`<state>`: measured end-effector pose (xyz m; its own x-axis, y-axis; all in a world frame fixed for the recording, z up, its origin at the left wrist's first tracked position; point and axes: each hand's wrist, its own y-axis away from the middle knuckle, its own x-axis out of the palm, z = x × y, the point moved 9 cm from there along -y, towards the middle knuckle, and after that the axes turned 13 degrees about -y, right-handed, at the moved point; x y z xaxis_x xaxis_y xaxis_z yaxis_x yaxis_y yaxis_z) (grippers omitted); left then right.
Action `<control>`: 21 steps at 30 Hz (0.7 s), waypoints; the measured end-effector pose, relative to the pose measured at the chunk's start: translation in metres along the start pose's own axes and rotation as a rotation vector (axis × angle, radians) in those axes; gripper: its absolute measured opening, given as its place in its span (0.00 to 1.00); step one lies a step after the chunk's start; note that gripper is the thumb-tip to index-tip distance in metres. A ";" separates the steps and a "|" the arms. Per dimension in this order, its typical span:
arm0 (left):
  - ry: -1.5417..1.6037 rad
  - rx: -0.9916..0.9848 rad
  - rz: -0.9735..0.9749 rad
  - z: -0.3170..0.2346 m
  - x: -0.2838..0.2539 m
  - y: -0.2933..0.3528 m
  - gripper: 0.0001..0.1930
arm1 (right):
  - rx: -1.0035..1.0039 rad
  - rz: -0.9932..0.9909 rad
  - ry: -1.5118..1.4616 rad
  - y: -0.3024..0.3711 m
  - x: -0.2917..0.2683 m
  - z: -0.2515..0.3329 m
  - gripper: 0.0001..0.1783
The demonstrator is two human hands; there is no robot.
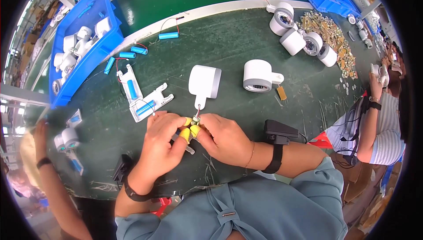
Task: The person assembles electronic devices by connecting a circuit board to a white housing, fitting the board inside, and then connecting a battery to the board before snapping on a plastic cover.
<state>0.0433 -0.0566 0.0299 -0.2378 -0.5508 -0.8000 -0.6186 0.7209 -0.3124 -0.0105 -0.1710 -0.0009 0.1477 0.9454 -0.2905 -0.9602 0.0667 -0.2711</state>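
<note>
My left hand (162, 142) and my right hand (229, 142) meet close to the table's near edge, with yellow covers on some fingertips. Between them they pinch a small circuit board (195, 120). Red and dark wires run from it into the stem of a white round lamp head (203, 82) lying just beyond. Beneath my fingers, mostly hidden, is a white plastic piece (190, 149). Left of my hands lie two white plastic arm shells (159, 96) with blue cylindrical batteries (145, 107) in them. Another white lamp head (257, 76) rests to the right.
Loose blue batteries (168, 35) lie farther left. A blue bin (115, 37) holds white housings. Several lamp heads (292, 41) and a heap of small circuit boards (337, 41) sit at the far right. Co-workers' arms (368, 121) show on both sides.
</note>
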 end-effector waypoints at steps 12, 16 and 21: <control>0.069 -0.148 0.114 0.008 0.012 -0.002 0.10 | -0.072 0.048 0.070 0.004 0.007 0.003 0.11; 0.034 -0.153 0.086 0.005 0.011 -0.001 0.10 | -0.099 0.036 0.077 0.003 0.007 0.005 0.12; 0.018 -0.149 0.058 0.002 0.012 -0.004 0.10 | -0.112 0.019 0.073 0.006 0.008 -0.001 0.13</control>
<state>0.0444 -0.0652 0.0201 -0.2891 -0.5183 -0.8048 -0.7071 0.6823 -0.1854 -0.0153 -0.1633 -0.0060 0.1500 0.9204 -0.3611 -0.9311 0.0087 -0.3646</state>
